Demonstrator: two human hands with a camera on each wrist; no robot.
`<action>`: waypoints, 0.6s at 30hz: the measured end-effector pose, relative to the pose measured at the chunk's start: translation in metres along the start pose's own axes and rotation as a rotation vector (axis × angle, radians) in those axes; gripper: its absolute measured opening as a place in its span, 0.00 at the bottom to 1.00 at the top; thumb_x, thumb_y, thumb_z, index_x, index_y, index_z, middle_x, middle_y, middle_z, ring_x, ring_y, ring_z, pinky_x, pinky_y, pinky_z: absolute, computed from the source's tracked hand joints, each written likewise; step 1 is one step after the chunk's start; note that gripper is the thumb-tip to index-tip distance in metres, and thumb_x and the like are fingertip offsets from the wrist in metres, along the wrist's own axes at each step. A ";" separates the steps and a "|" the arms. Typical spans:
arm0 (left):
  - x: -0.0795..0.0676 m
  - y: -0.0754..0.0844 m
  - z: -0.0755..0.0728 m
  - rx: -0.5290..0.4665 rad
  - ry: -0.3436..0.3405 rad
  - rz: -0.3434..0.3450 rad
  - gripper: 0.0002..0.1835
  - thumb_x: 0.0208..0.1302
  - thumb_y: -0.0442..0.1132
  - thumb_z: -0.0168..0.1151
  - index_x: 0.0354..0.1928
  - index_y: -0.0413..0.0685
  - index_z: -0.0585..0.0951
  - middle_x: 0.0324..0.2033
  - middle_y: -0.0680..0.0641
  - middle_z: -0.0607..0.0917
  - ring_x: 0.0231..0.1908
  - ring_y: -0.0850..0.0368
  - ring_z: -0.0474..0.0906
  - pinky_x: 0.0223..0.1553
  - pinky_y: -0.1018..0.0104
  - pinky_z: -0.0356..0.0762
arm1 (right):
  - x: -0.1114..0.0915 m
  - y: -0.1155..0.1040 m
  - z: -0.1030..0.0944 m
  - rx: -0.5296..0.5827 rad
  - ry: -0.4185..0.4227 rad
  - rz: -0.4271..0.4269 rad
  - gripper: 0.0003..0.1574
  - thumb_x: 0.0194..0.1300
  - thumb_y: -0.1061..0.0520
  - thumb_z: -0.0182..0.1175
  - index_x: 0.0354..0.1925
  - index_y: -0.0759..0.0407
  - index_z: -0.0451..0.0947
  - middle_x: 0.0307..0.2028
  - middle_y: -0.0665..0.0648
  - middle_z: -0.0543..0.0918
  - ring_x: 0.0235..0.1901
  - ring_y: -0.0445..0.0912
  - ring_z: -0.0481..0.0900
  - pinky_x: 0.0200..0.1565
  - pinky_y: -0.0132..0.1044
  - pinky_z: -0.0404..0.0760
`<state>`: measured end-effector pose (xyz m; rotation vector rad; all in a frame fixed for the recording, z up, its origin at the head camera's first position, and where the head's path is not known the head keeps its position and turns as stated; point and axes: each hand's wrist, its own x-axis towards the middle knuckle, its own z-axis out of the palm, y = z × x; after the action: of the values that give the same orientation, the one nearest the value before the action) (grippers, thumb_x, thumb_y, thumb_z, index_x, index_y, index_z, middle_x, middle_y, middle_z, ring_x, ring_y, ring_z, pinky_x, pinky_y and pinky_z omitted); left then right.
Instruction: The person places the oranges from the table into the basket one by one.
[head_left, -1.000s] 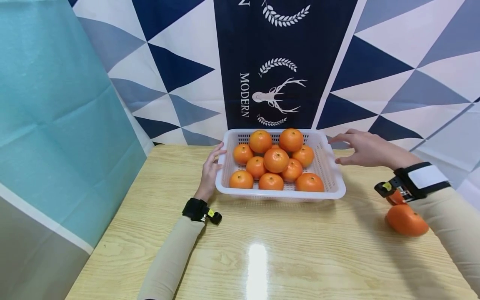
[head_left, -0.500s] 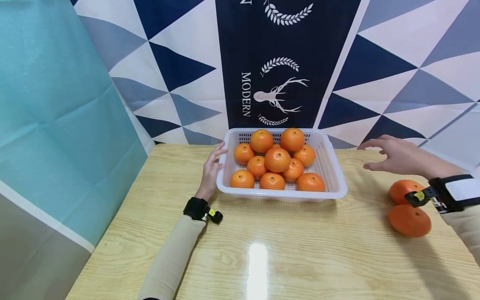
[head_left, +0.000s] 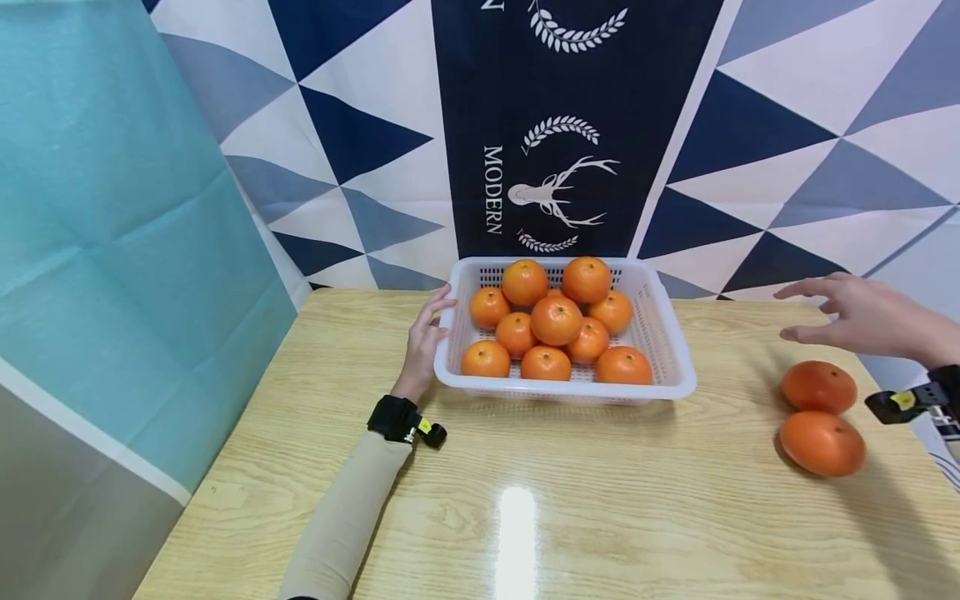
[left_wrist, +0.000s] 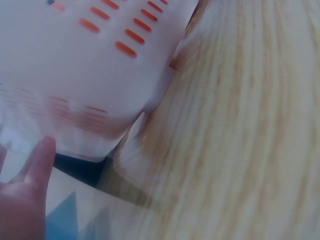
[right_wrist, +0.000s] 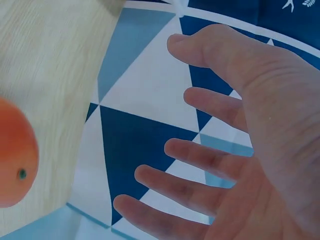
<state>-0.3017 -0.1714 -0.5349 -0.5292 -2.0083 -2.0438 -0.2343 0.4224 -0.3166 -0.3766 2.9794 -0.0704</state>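
A white plastic basket [head_left: 678,350], slotted in its walls, holds several oranges [head_left: 556,320] piled in two layers. At its left end rests my left hand [head_left: 422,337], fingers extended along the rim; the left wrist view has the fingers [left_wrist: 41,160] beside the slotted wall [left_wrist: 100,75]. My right hand [head_left: 847,312] hovers at the table's right, fingers spread and nothing in them. Just below it in the head view lie two loose oranges [head_left: 819,387], side by side. The right wrist view shows the hand [right_wrist: 235,150] with one orange [right_wrist: 15,152] to its left.
The wooden table [head_left: 600,500] ends at the back against a hanging cloth [head_left: 375,125] patterned with triangles. A turquoise sheet [head_left: 112,250] hangs along the left edge. Both wrists wear black camera straps [head_left: 392,417].
My right hand has moved right, away from the basket's right end, to above the two loose oranges, which now show more fully. The left hand and the basket stay where they were.
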 end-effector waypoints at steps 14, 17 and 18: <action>0.005 -0.028 -0.009 -0.026 -0.013 -0.051 0.29 0.71 0.32 0.52 0.71 0.58 0.84 0.88 0.61 0.67 0.88 0.54 0.63 0.78 0.57 0.75 | -0.004 0.011 0.017 0.041 -0.035 -0.028 0.41 0.68 0.48 0.78 0.65 0.76 0.80 0.53 0.82 0.87 0.43 0.67 0.89 0.45 0.64 0.91; 0.003 -0.020 -0.006 -0.022 -0.009 -0.035 0.29 0.71 0.34 0.52 0.71 0.55 0.83 0.88 0.56 0.67 0.87 0.51 0.64 0.77 0.56 0.78 | -0.005 0.017 0.027 0.049 -0.056 -0.043 0.41 0.67 0.47 0.79 0.64 0.76 0.81 0.50 0.77 0.90 0.43 0.60 0.88 0.45 0.61 0.90; 0.002 -0.018 -0.005 -0.016 -0.006 -0.034 0.29 0.71 0.35 0.52 0.71 0.54 0.83 0.89 0.55 0.67 0.87 0.50 0.65 0.76 0.57 0.78 | -0.006 0.018 0.030 0.047 -0.074 -0.048 0.42 0.67 0.46 0.79 0.65 0.76 0.81 0.51 0.77 0.89 0.43 0.61 0.88 0.45 0.61 0.90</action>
<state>-0.3118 -0.1755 -0.5504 -0.5090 -2.0200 -2.0816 -0.2288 0.4406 -0.3469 -0.4356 2.8908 -0.1279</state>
